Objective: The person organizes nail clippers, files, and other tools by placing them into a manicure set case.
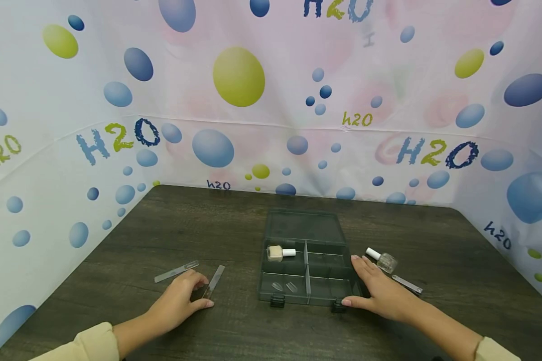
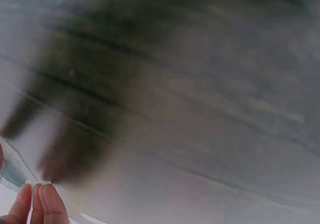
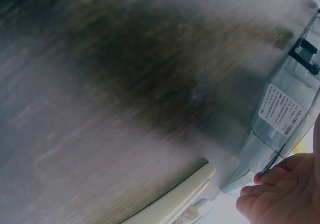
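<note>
My left hand (image 1: 179,299) is low over the table, thumb and fingers apart on either side of the lower end of a narrow flat greyish strip (image 1: 216,279), which looks like a nail file. Another such strip (image 1: 176,272) lies just beyond the fingers. My right hand (image 1: 383,295) rests against the right side of an open dark translucent box (image 1: 307,303), fingers along its side wall and thumb at a front latch (image 1: 339,306). In the box, a beige nail polish bottle (image 1: 275,253) lies in the back left compartment. Two clear nail tips (image 1: 291,287) lie in the front left one.
Beyond my right hand lie a glittery nail polish bottle (image 1: 387,262) with a white cap and a nail clipper (image 1: 407,284). The box lid (image 1: 304,225) is folded back flat. A patterned curtain (image 1: 271,110) closes off the back and sides of the dark wooden table (image 1: 198,220).
</note>
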